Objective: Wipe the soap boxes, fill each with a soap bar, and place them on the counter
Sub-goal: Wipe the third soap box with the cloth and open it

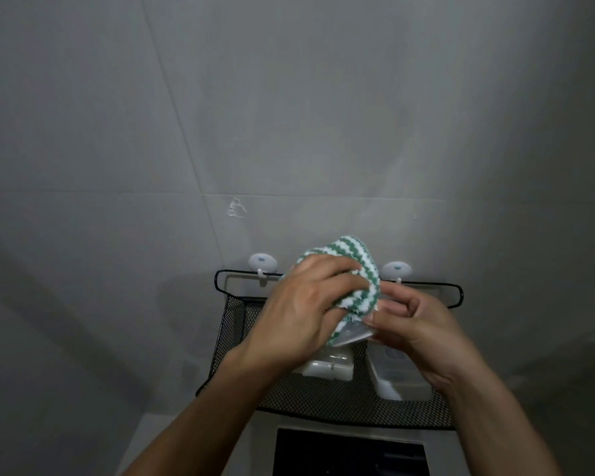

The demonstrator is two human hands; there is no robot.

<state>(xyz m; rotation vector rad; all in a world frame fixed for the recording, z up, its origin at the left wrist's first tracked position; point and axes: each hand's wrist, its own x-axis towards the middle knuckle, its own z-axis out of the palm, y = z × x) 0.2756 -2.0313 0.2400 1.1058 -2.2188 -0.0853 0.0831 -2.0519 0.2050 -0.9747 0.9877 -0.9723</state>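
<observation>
1. Soap box (352, 334), clear, is held above the black mesh basket (234, 324), pinched in the right hand (416, 331) grip.
2. Two more soap boxes (327, 367) are lying in the basket.
3. Green-striped cloth (351, 269) is gripped by the left hand (299, 304) and pressed on the held box.

Soft, fluffy cloth (352, 269) with green and white stripes, a bit bumpy. Black metal wire basket (310, 396) with a fine mesh, rather dull. Clear, smooth plastic soap box (352, 336), a little shiny. Two more milky plastic boxes (327, 367) in the basket. Smooth grey wall tiles (289, 115), slightly glossy. White shiny plastic hooks (262, 264).
</observation>
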